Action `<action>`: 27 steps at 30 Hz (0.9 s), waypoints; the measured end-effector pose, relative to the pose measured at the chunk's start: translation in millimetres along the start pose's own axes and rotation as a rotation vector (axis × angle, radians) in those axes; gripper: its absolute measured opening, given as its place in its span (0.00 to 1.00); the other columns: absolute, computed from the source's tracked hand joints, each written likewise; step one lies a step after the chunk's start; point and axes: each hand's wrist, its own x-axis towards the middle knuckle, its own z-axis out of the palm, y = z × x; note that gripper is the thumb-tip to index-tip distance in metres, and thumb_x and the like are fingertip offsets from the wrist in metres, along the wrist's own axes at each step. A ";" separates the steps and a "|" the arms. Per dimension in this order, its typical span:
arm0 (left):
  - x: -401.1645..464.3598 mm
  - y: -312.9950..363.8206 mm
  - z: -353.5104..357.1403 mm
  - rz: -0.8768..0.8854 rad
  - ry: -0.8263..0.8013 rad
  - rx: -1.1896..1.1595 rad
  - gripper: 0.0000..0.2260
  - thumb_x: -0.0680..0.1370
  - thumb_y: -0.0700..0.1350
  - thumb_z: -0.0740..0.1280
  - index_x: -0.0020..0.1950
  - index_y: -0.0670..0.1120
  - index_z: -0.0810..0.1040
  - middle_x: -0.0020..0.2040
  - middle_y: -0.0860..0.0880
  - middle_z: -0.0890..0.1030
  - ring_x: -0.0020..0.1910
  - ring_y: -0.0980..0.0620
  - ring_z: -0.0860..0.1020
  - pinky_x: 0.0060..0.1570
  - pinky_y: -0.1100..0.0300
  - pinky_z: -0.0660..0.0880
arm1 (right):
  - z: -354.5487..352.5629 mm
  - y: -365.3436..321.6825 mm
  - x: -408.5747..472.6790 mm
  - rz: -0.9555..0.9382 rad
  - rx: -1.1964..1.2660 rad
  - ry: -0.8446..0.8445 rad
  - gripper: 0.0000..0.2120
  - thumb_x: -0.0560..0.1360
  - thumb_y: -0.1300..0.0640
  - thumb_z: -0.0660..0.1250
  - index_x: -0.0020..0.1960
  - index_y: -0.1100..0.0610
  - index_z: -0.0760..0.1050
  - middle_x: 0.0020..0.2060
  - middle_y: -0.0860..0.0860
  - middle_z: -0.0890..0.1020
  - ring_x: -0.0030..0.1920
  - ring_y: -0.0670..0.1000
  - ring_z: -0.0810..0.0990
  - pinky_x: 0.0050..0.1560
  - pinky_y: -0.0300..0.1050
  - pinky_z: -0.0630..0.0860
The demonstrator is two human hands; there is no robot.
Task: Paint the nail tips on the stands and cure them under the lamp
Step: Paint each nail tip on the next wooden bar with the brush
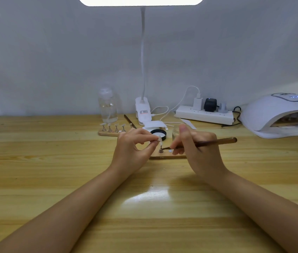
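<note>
The step in hand looks like painting: the left hand (pixel 133 145) pinches a pale nail tip (pixel 159 138) between thumb and forefinger, above a small metal stand (pixel 161 150) on the near wooden base (pixel 164 156). The right hand (pixel 195 143) grips a brown brush (pixel 215 141) pen-fashion, its tip reaching toward the stand at nine o'clock. Whether the tip sits on the stand or is lifted off, I cannot tell. A second wooden base (pixel 108 133) with a row of tips on stands lies at eleven o'clock; an open black jar (pixel 158 134) sits just behind the hands at twelve. The curing lamp (pixel 279 114) stands well apart at two o'clock. The next move probably calls for a steady pinch and a light stroke along the tip, then carrying the base to the lamp
</note>
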 end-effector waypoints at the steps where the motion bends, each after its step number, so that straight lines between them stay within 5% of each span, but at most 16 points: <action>1: 0.1 -0.3 -0.3 0.001 -0.001 -0.005 0.06 0.69 0.38 0.73 0.43 0.47 0.84 0.38 0.59 0.79 0.39 0.55 0.75 0.49 0.52 0.67 | 0.2 0.2 0.0 -0.033 -0.015 0.017 0.21 0.75 0.45 0.55 0.32 0.53 0.79 0.25 0.39 0.78 0.30 0.40 0.80 0.34 0.34 0.76; 3: 0.5 -1.2 -0.7 0.005 -0.004 -0.011 0.06 0.69 0.38 0.73 0.43 0.47 0.84 0.38 0.59 0.79 0.39 0.55 0.75 0.49 0.49 0.68 | 0.1 0.0 1.8 -0.081 -0.036 0.024 0.21 0.77 0.48 0.55 0.36 0.57 0.81 0.30 0.40 0.79 0.33 0.38 0.80 0.36 0.31 0.74; 7: 0.0 -1.4 0.0 0.015 -0.005 0.017 0.05 0.69 0.39 0.73 0.43 0.48 0.84 0.39 0.62 0.77 0.39 0.57 0.75 0.50 0.57 0.64 | -1.0 2.8 -0.3 0.032 0.013 -0.007 0.19 0.76 0.48 0.58 0.30 0.51 0.79 0.24 0.43 0.79 0.28 0.43 0.80 0.34 0.34 0.75; 10: 0.1 -2.3 0.1 0.010 0.000 0.021 0.05 0.70 0.39 0.73 0.43 0.48 0.84 0.39 0.61 0.78 0.39 0.55 0.75 0.50 0.59 0.63 | -0.8 1.8 0.9 -0.059 -0.017 0.040 0.20 0.78 0.50 0.58 0.35 0.58 0.81 0.29 0.42 0.80 0.32 0.40 0.80 0.37 0.32 0.74; 16: 1.8 -2.8 0.0 0.046 -0.011 -0.023 0.06 0.69 0.38 0.73 0.44 0.47 0.84 0.40 0.59 0.79 0.40 0.51 0.77 0.47 0.38 0.70 | -0.2 1.8 0.3 0.019 0.022 0.035 0.20 0.78 0.50 0.58 0.32 0.53 0.79 0.25 0.43 0.79 0.29 0.41 0.79 0.34 0.32 0.74; 19: 1.7 -3.8 0.0 0.053 -0.007 -0.038 0.07 0.69 0.37 0.73 0.44 0.46 0.84 0.40 0.58 0.79 0.40 0.51 0.78 0.45 0.37 0.70 | -0.4 1.4 1.7 -0.031 -0.015 0.044 0.19 0.79 0.51 0.58 0.36 0.57 0.81 0.29 0.42 0.80 0.32 0.40 0.80 0.36 0.30 0.73; 23: 1.6 -2.4 -0.1 0.039 0.017 -0.057 0.06 0.69 0.37 0.73 0.43 0.46 0.84 0.40 0.55 0.79 0.40 0.55 0.76 0.44 0.37 0.70 | -0.4 0.8 -1.2 0.102 0.032 0.045 0.22 0.76 0.41 0.58 0.28 0.48 0.77 0.23 0.46 0.79 0.26 0.44 0.79 0.33 0.35 0.75; 27: 1.0 -1.8 -0.7 -0.013 0.038 -0.101 0.04 0.68 0.38 0.74 0.40 0.46 0.83 0.41 0.54 0.77 0.40 0.53 0.75 0.47 0.37 0.70 | -2.7 0.5 0.6 0.092 0.063 0.137 0.19 0.76 0.46 0.56 0.31 0.49 0.77 0.24 0.48 0.80 0.28 0.44 0.79 0.32 0.34 0.74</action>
